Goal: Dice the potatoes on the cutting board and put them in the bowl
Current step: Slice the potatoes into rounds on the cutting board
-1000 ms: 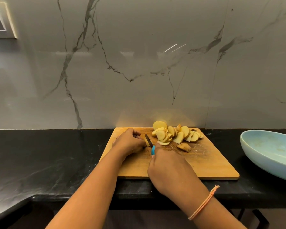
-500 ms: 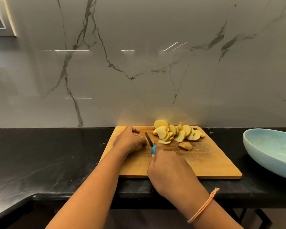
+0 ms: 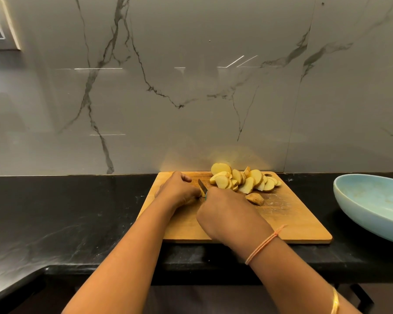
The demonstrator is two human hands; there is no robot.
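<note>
2 hands nearer each other than 1 second ago, left hand [image 3: 179, 191] curled on potato piece [image 3: 201, 193], right hand [image 3: 227, 211] gripping knife [image 3: 202, 186] mid-cut at far left of cutting board [image 3: 293, 223]; slices [image 3: 243, 180] heaped far right, undiced, bowl [image 3: 361, 214] unfilled.

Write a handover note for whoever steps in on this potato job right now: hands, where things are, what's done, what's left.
Left hand grips a mostly hidden potato piece on the board. Right hand grips the knife, blade beside that piece.
Slices are piled at the board's far edge; an end piece lies near them. Bowl sits to the right, with no potato seen in it.
Done: most slicing. Left: dice everything, then fill the bowl.
</note>
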